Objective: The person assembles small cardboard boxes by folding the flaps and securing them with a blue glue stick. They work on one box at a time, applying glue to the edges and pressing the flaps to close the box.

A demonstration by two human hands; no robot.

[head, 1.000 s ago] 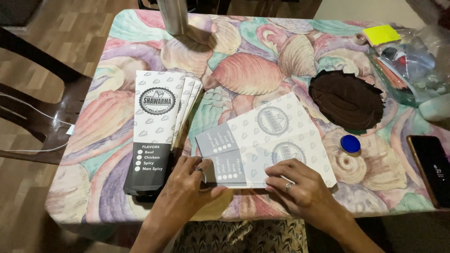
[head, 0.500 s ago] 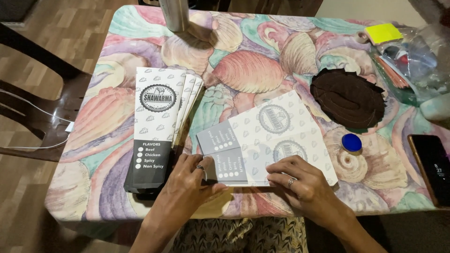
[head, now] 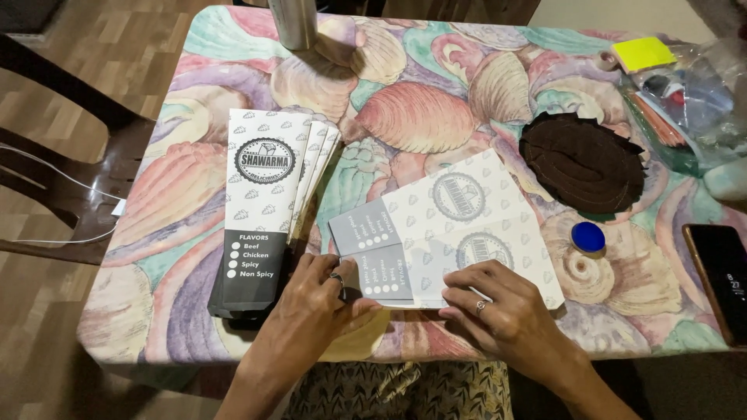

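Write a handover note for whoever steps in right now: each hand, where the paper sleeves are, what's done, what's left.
Left hand: flat on the near left edge of the flat sleeves, gripping nothing.
Right hand: fingertips pressing the same sleeves' near right edge.
Sleeves: two flat printed ones overlapping mid-table; a stack of finished sleeves lies to their left.
Also on the table: blue cap, dark brown pad, phone.
Done: the stack at left looks folded.
Left: the two flat ones, apparently unfolded.
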